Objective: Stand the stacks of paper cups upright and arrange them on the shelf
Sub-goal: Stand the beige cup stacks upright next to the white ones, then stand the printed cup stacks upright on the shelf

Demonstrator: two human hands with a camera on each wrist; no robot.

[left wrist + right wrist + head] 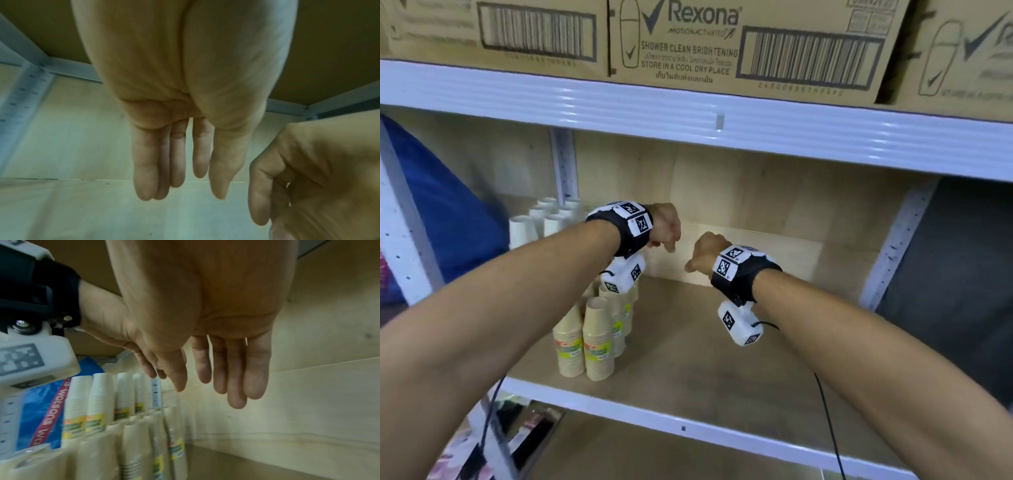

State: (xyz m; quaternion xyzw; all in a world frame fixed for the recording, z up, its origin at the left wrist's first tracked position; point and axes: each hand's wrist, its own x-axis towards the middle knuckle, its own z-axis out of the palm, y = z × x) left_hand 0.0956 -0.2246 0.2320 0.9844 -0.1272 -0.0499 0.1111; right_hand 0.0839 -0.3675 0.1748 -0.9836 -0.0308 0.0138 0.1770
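Several wrapped stacks of tan paper cups (594,337) with green and yellow labels stand upright at the front left of the wooden shelf (705,349). White cup stacks (541,219) stand upright behind them, further left. My left hand (666,228) hovers above and behind the tan stacks, its fingers (144,170) straight and holding nothing. My right hand (702,255) hangs just to its right over the shelf board, also holding nothing. In the right wrist view its fingers (255,369) point down, with the tan stacks (133,447) and white stacks (98,394) to the left.
Rexona cardboard boxes (722,44) fill the upper shelf, whose white front beam (722,123) runs above my hands. A blue bag (441,205) sits at far left. White perforated posts (565,164) frame the bay, and a light wood panel (756,192) backs it.
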